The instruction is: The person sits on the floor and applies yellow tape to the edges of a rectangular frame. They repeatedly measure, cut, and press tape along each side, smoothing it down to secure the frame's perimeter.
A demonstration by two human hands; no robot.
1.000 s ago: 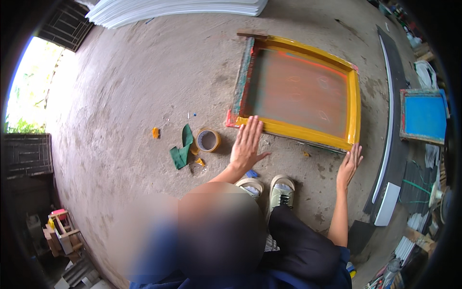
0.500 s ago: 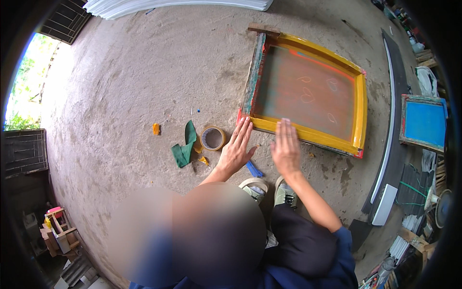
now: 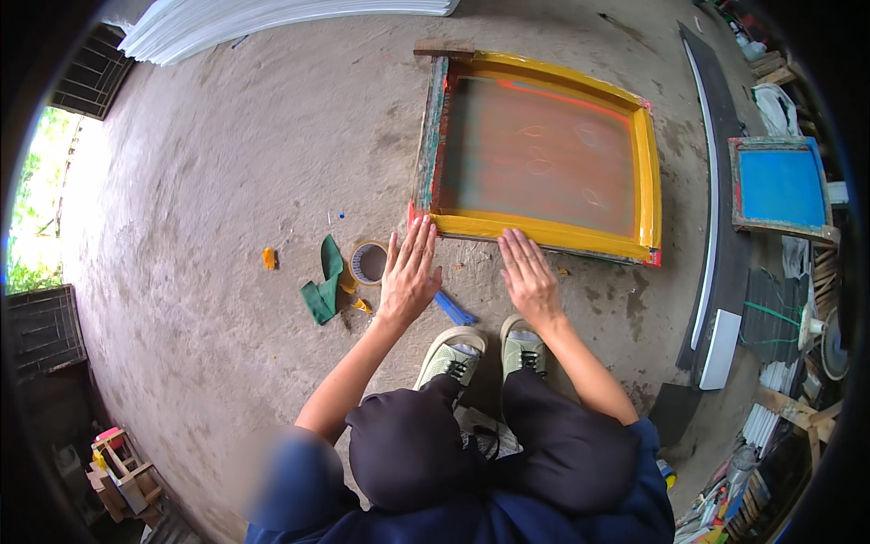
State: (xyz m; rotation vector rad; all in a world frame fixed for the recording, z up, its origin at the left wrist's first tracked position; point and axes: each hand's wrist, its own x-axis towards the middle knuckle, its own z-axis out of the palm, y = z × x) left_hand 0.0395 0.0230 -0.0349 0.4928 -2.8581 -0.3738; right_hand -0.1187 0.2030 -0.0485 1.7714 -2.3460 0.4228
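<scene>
A screen printing frame lies on the concrete floor, its mesh stained reddish-brown and marked with small leaf-like outlines. Yellow tape covers its near, right and far sides; the left side is bare, paint-stained wood. My left hand lies flat, fingertips at the near left corner of the frame. Against the near edge rest the fingertips of my right hand, its fingers stretched out. Neither hand holds anything. Left of my left hand stands a roll of tape, with a green cloth scrap beside it.
A blue strip lies before my shoes. Orange scraps are scattered at left. A smaller blue-meshed frame and long dark panels line the right. White sheets are stacked at the far side.
My view has shifted, so the frame appears further left. The right hand has moved left along the taped near edge; the left hand stays by the near left corner.
</scene>
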